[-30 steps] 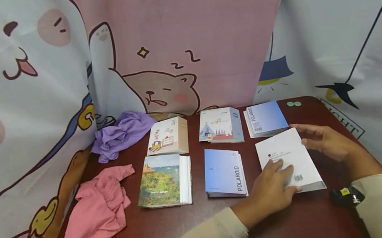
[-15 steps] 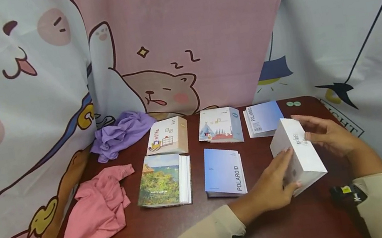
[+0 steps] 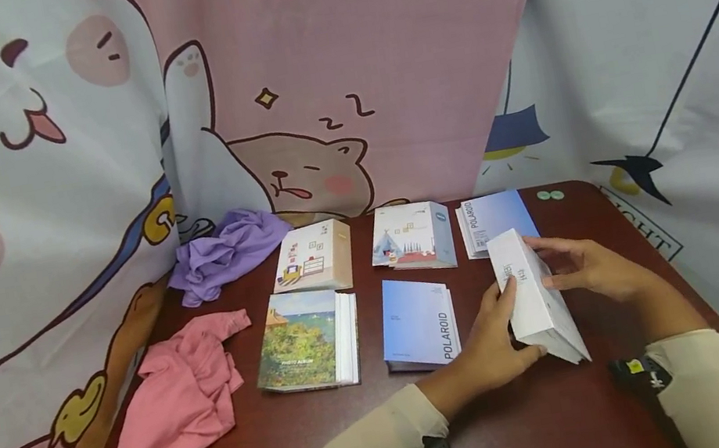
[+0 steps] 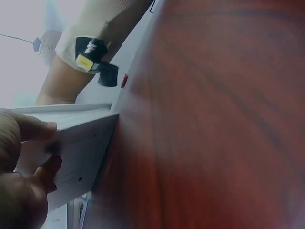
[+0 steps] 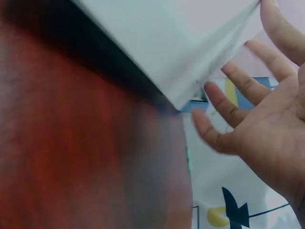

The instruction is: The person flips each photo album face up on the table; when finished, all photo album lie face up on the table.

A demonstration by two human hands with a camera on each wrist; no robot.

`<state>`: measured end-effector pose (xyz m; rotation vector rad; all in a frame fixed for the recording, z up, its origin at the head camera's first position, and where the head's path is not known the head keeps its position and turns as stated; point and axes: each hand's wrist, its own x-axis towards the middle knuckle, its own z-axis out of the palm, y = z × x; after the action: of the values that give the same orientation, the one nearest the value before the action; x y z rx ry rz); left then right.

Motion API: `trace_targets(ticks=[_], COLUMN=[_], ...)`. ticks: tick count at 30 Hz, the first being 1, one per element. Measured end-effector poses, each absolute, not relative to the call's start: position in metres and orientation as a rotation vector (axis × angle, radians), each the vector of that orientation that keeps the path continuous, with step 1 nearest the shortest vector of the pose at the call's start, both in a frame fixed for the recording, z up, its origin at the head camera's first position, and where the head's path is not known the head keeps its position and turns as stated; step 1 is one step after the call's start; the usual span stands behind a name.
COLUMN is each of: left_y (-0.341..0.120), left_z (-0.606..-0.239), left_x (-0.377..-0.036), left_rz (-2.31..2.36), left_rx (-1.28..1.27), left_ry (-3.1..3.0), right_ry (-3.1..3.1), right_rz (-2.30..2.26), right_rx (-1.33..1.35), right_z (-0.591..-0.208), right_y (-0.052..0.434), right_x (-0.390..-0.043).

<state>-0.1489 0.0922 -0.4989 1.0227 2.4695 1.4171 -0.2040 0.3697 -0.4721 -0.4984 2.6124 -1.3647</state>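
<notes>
A thick white photo album (image 3: 534,298) stands tilted on the right part of the table, its lettered spine turned up. My left hand (image 3: 491,349) holds its near left side, index finger at the spine and thumb at the lower end. In the left wrist view, the left thumb and a finger (image 4: 47,174) lie against the cover. My right hand (image 3: 591,268) touches the album's right cover near the far end. Its fingers look spread apart in the right wrist view, the fingertips (image 5: 202,119) beside the album's edge. The album's underside is hidden in the head view.
Two blue Polaroid albums (image 3: 416,321) (image 3: 504,215), a landscape-covered photo album (image 3: 297,341) and two white illustrated albums (image 3: 311,256) (image 3: 400,237) lie in rows. Pink cloth (image 3: 177,397) and purple cloth (image 3: 228,250) lie left. Small green discs (image 3: 550,195) lie at the back right edge.
The white album lay flat with its back cover up; it has been turned up onto its edge, then swung left. Both hands moved with it. The other albums and cloths stayed put.
</notes>
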Motion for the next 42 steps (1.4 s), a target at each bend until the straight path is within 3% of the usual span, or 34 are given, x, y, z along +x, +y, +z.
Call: trace_targets(ticks=[7, 26, 34, 42], left_y=[0.084, 0.08, 0.06, 0.006], left_z=[-0.499, -0.498, -0.462, -0.43], left_x=[-0.152, -0.156, -0.167, -0.207], left_rz=[1.351, 1.045, 1.052, 1.14], left_rx=[0.886, 0.957, 0.779, 0.633], left_ry=[2.547, 2.674, 2.647, 2.671], right_ry=[2.719, 2.854, 2.861, 2.81], right_rz=[-1.17, -0.837, -0.797, -0.817], right_rx=[-0.423, -0.298, -0.356, -0.377], right_z=[-0.486, -0.487, -0.46, -0.432], right_y=[0.365, 0.356, 0.348, 0.307], right_x=[-0.204, -0.206, -0.217, -0.246])
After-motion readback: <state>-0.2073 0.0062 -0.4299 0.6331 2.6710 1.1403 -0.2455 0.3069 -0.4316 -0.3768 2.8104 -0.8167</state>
